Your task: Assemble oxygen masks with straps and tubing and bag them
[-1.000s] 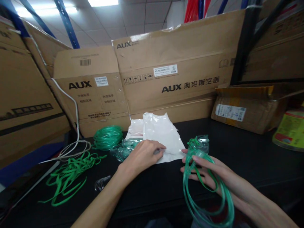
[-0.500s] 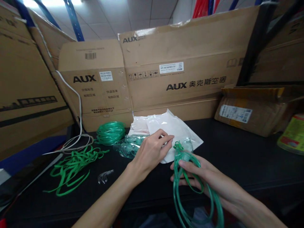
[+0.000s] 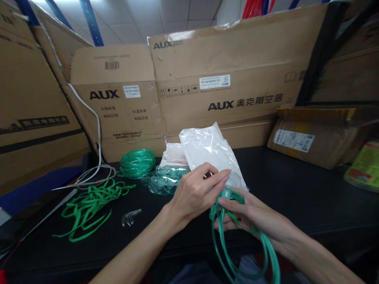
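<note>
My left hand (image 3: 204,187) pinches the near edge of a white and clear plastic bag (image 3: 204,146), fingers pressed together. Looped green tubing (image 3: 268,252) and a clear green oxygen mask (image 3: 226,193) are gripped in my right hand (image 3: 242,209). The mask lies close against the bag's near edge, partly hidden by my fingers; whether it is inside cannot be made out. Several more clear green masks (image 3: 161,183) lie left of the bag. Behind them rests a coil of green tubing (image 3: 137,162).
Tangled green elastic straps (image 3: 89,205) and small thin metal strips (image 3: 131,217) lie on the black tabletop (image 3: 296,197) at left. A white cable (image 3: 99,138) runs down there. Large cardboard boxes (image 3: 245,59) wall the back; a smaller box (image 3: 314,146) and a yellow-green container (image 3: 365,169) stand right.
The bag's far part has risen and the bag has shifted toward the mask. My left hand has moved right, close to my right hand. The mask is now more covered by my fingers.
</note>
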`<action>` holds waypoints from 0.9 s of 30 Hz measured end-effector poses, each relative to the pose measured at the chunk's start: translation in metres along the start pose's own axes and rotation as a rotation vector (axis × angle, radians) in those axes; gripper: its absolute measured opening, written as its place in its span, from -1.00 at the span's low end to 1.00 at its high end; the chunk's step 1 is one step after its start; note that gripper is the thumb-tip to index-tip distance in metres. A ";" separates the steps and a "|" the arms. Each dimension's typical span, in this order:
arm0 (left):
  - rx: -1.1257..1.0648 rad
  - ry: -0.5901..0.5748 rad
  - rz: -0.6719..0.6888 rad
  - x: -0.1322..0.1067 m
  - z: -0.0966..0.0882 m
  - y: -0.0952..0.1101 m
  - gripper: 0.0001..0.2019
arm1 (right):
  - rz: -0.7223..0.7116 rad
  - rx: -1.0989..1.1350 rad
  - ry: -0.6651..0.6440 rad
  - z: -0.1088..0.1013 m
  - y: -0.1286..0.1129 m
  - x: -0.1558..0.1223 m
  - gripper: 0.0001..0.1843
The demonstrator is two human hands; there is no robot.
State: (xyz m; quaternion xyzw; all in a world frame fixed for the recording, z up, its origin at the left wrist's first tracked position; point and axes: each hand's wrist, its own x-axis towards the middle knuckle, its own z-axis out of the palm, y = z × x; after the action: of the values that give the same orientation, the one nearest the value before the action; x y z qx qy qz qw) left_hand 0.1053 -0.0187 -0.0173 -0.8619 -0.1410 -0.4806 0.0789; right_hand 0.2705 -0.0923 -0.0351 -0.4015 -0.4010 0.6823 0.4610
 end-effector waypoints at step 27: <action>-0.066 -0.310 0.038 -0.015 0.011 -0.005 -0.73 | -0.123 0.467 0.139 -0.007 0.003 -0.002 -0.86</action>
State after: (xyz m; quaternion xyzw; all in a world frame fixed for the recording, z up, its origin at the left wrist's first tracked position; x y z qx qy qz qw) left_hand 0.1052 -0.0133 -0.0357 -0.9304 -0.1194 -0.3446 0.0368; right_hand 0.2765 -0.0940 -0.0404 -0.3051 -0.2235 0.6978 0.6082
